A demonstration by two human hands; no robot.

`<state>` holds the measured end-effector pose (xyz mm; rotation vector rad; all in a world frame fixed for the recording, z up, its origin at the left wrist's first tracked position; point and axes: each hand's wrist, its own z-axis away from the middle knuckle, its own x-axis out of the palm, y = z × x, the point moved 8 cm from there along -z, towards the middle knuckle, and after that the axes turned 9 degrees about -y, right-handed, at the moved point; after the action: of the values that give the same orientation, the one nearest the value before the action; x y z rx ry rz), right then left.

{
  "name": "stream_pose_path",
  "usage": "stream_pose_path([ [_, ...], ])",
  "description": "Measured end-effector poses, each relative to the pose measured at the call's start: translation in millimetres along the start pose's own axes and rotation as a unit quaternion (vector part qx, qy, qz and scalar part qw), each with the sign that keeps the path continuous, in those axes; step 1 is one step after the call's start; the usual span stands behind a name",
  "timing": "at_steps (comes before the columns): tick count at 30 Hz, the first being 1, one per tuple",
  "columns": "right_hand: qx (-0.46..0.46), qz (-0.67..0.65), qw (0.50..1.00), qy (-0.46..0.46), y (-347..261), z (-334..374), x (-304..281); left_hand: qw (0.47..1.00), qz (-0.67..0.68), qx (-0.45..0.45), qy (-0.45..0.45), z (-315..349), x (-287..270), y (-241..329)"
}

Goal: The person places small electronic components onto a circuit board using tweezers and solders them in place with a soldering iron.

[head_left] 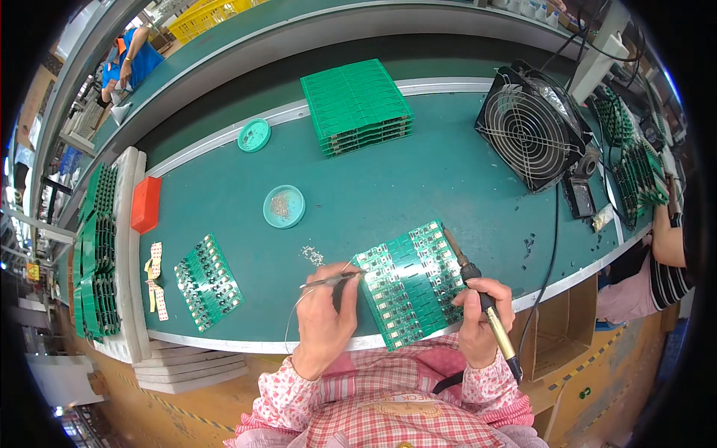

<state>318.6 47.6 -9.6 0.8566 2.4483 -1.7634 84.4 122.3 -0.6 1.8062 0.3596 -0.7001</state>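
A green circuit board panel (407,278) with rows of small parts lies at the table's front edge, between my hands. My right hand (484,317) is closed round a soldering iron (467,267) with a black grip and a brass-coloured handle. The iron's tip is by the panel's upper right corner; whether it touches is unclear. My left hand (326,319) pinches metal tweezers (326,281) whose points reach the panel's left edge. A thin wire (293,313), which looks like solder, loops by that hand. Small pale parts (312,256) lie loose on the table just beyond it.
Two turquoise dishes (296,216) hold small parts. A green board stack (358,104) stands at the back, a black fan (526,127) at the right. A populated panel (209,282), a red box (146,204) and racked boards (97,254) are left. Other people sit right and far left.
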Motion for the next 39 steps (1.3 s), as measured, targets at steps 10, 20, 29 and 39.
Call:
stream_pose_path([
  [10,-0.008,0.016,1.000,-0.019,-2,-2,1,0.999,-0.040,0.027,0.008,-2,0,6],
  [20,-0.032,-0.007,0.997,-0.065,-25,-9,3,0.998,-0.056,0.038,0.002,-4,0,9],
  [29,-0.028,-0.161,0.978,-0.128,-30,-9,29,0.997,-0.059,0.048,0.012,-5,-1,10],
  [39,-0.041,-0.210,0.965,-0.152,-35,-14,41,0.997,-0.057,0.059,0.015,-5,-1,12],
])
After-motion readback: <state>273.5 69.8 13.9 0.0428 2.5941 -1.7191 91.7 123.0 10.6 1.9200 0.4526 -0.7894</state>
